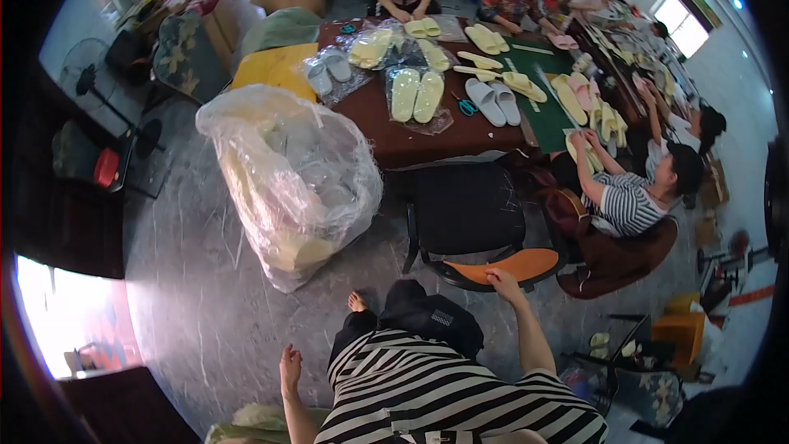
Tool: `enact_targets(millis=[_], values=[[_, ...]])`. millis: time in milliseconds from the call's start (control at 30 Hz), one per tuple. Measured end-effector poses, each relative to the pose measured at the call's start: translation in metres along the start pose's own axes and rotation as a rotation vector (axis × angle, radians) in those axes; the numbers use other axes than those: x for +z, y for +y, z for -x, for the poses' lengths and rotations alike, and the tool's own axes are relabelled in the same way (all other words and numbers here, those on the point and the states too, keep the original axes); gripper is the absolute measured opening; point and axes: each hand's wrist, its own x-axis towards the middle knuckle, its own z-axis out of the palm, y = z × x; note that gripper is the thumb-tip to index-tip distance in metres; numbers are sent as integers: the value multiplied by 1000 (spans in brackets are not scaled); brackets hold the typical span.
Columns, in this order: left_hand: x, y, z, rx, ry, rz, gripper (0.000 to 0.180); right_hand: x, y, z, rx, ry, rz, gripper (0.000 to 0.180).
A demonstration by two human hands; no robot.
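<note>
In front of me stands a black office chair [468, 210], whose backrest has an orange panel [514, 267] facing up toward me. My right hand [503, 281] is closed on the edge of that backrest. My left hand [290, 366] hangs out at my left side, touching nothing, its fingers loosely bent and apart. Ahead and to the left, a large clear plastic bag [288, 189] stands on the floor, with packed items dimly visible inside. Beyond the chair, a table [353, 136] under a dark red cover carries yellow slippers [417, 95] in clear wrapping and grey slippers [493, 102].
Blue-handled scissors [467, 105] lie by the grey slippers. On the right, a person in a striped top [620, 197] sits in a brown chair [629, 255]; several others work around the tables. A standing fan [99, 82] and a patterned chair [185, 57] stand at left.
</note>
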Motion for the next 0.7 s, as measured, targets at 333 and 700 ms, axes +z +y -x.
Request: enact_targets(millis=[333,700], values=[[-39,132,-138,300,-19,159,56,29,-122,-93,97,-204,-342,26],[52,354,-285,245,487,479,75,76,-327,-446,-576,-206,-213,25]])
